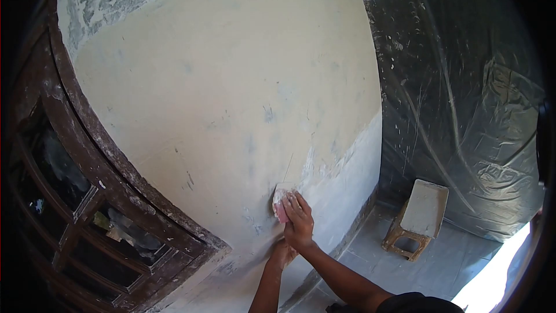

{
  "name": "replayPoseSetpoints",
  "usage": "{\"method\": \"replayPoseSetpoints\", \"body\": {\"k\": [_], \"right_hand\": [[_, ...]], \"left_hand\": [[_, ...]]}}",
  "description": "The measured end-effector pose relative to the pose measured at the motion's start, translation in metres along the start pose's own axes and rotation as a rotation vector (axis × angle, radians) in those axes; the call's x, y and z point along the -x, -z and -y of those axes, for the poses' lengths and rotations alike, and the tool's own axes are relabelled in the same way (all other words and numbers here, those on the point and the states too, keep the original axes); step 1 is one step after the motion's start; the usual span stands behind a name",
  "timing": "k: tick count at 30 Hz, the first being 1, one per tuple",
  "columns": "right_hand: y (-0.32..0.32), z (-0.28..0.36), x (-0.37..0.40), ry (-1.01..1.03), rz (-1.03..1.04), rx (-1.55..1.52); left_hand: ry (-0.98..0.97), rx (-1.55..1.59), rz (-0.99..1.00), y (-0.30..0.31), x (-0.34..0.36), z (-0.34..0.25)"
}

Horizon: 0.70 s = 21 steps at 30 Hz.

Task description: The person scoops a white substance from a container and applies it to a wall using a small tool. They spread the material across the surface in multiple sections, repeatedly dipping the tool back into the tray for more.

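Note:
My right hand (299,221) is closed around a putty scraper (281,204) with a pink part and a pale, putty-smeared blade. The scraper is at the lower part of the wall (220,81), with its blade edge pointing up. Just below, my left hand (281,253) is against the underside of my right hand and wrist. Its fingers are mostly hidden, so I cannot see whether it grips anything. Around the scraper the wall shows fresh whitish streaks and grey smudges. A white coat covers the wall's lower right, and the middle is cream-coloured.
On the left is a brown wooden window frame (110,133) with dark panes. Dark plastic sheeting (452,93) hangs at the right. A shallow tray (425,208) of pale putty rests on a small stool (394,237) on the grey tiled floor (370,266).

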State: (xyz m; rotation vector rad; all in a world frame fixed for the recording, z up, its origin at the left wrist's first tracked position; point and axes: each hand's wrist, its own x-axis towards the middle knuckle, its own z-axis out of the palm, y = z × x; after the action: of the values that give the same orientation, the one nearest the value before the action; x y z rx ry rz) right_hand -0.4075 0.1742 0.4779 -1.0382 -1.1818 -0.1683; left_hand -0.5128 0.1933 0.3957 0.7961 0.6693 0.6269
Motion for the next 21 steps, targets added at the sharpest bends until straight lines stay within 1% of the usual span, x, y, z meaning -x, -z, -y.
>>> {"method": "replayPoseSetpoints", "body": {"k": [1,2,4,5,6,7,9,10,11,13,15,17,18,19,21], "right_hand": [[0.003,0.007,0.023,-0.01,0.079,-0.014],[0.007,0.008,0.031,-0.01,0.071,-0.018],[0.024,0.009,0.03,0.034,0.052,-0.176],[0.033,0.001,0.011,0.042,0.005,-0.139],[0.039,-0.008,-0.018,0.009,-0.056,-0.052],[0.041,-0.018,-0.051,-0.024,-0.152,-0.051],[0.043,-0.041,-0.103,-0.054,-0.245,-0.032],[0.038,-0.055,-0.117,-0.038,-0.232,-0.043],[0.029,-0.064,-0.113,-0.04,-0.234,-0.049],[0.012,-0.067,-0.094,-0.004,-0.152,-0.016],[0.009,-0.047,-0.045,-0.064,-0.055,-0.082],[0.01,-0.037,0.016,-0.069,0.125,-0.104],[0.019,-0.028,0.033,-0.063,0.185,-0.092],[0.026,-0.024,0.033,-0.067,0.182,-0.094],[0.041,-0.023,0.028,-0.039,0.105,-0.217]], "left_hand": [[-0.086,0.009,-0.024,0.003,-0.002,0.005],[-0.088,0.001,-0.025,0.008,-0.003,0.005],[-0.011,-0.114,-0.06,0.025,-0.003,0.006],[0.029,-0.167,-0.082,0.034,-0.002,0.009],[0.123,0.031,0.024,0.05,-0.013,0.014],[0.119,0.029,0.021,0.038,-0.008,0.007],[0.094,-0.052,0.034,0.002,0.008,-0.01],[0.098,-0.043,0.039,0.005,0.008,-0.009],[0.096,-0.046,0.033,0.006,0.007,-0.008],[0.092,-0.026,0.099,0.01,0.005,-0.007],[0.09,0.009,0.103,0.04,-0.005,0.005],[0.091,0.058,0.107,0.047,-0.009,0.016],[0.021,-0.006,-0.049,0.046,-0.008,0.02],[-0.05,-0.075,-0.203,0.048,-0.007,0.021],[-0.019,-0.098,-0.211,0.049,-0.008,0.015]]}}
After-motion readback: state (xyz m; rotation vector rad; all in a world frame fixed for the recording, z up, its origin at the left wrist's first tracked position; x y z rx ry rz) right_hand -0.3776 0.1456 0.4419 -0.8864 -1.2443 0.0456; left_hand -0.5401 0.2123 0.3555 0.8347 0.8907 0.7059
